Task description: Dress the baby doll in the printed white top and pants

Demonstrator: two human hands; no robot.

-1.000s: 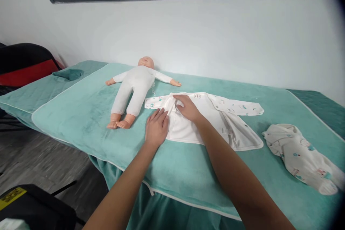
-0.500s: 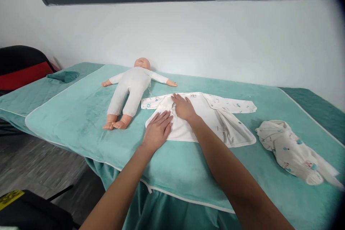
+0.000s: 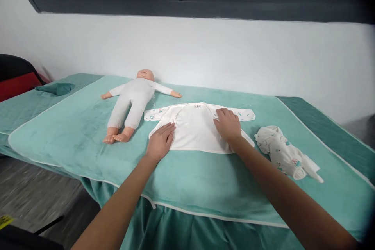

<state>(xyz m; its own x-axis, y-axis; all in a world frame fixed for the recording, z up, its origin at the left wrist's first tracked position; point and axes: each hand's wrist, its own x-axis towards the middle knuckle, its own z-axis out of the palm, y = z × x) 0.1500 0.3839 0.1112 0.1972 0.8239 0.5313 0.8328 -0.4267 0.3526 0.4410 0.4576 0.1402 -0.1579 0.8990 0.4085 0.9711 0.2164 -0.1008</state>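
Observation:
A white baby shirt (image 3: 196,131) with small printed figures on its sleeves lies spread out flat, its neck towards the wall. My left hand (image 3: 161,139) rests palm down on the left front panel, fingers stretched out. On the right panel, close to where the sleeve joins, my right hand (image 3: 227,125) lies with its fingers extended; it covers part of the shirt. To the left a baby doll (image 3: 131,99) in a white bodysuit lies on its back, arms spread and feet towards me.
A bunched white printed garment (image 3: 285,152) lies to the right of the shirt. Everything rests on a green padded cover (image 3: 205,187) along a white wall (image 3: 187,52). At the far left stand a black and red chair (image 3: 17,80) and a crumpled green cloth (image 3: 55,88).
My right hand has moved from the shirt's left side to its right panel, which now lies flatter. My left hand stays on the left panel. The view has shifted.

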